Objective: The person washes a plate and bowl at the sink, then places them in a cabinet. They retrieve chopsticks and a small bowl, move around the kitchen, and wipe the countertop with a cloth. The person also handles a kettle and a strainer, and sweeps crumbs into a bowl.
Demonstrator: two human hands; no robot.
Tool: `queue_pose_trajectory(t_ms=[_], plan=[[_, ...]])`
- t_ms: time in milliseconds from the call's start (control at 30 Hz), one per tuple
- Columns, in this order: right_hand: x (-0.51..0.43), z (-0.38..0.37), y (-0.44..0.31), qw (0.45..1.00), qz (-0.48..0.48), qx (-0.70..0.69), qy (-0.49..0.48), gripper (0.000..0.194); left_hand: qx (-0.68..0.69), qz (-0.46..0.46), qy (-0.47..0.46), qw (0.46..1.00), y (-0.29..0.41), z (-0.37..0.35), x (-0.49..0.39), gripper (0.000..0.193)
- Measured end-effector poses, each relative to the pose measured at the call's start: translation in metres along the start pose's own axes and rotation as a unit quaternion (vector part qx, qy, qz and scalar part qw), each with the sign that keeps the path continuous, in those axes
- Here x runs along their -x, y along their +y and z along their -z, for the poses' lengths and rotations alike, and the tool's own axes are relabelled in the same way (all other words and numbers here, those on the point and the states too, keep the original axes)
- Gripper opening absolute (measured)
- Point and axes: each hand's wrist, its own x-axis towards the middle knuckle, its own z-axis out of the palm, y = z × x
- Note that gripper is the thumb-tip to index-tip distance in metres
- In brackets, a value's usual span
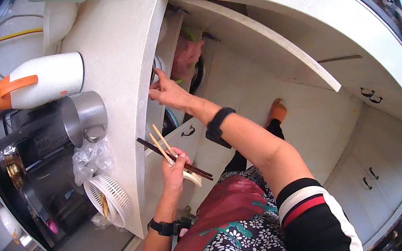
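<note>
My left hand (176, 166) grips a bunch of utensils in front of the cabinet. Among them are dark chopsticks (198, 170), two light wooden chopsticks (159, 141) and a pale curved piece (193, 178), perhaps a spoon. My right hand (169, 90) reaches into the open lower cabinet, thumb and index finger spread. Its fingertips lie at the counter's edge beside white dishware (158, 68), and what they touch is hidden. Deeper in the cabinet sit a pink plastic bag (186, 58) and a dark round pan or lid (198, 75).
One cabinet door (276, 28) juts out above my right arm; another (172, 140) stands by my left hand. On the counter (119, 75) are a white thermos jug (45, 78), a steel pot (84, 117), a clear plastic bag (92, 160) and a white basket (114, 194), beside the sink (77, 239).
</note>
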Motion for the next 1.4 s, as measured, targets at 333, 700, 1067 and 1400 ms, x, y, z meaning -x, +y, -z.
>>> queue_pose_trajectory(t_ms=[333,700,1067,1400], plan=[[0.234,0.166,-0.068,0.818,-0.217,0.164,0.506,0.062,0.037,-0.043,-0.024,0.998,0.031,-0.004,0.0,0.011],[0.201,0.194,-0.192,0.633,-0.123,0.745,0.172,0.028,0.257,-0.088,-0.163,0.948,0.134,-0.023,0.021,0.008],[0.218,0.08,-0.148,0.797,-0.168,0.58,-0.012,0.035,0.448,-0.047,-0.4,0.798,0.177,-0.04,0.025,0.011],[0.304,0.068,-0.294,0.94,-0.131,0.284,0.138,0.031,0.408,0.011,-0.43,0.805,0.171,-0.125,0.044,0.024]])
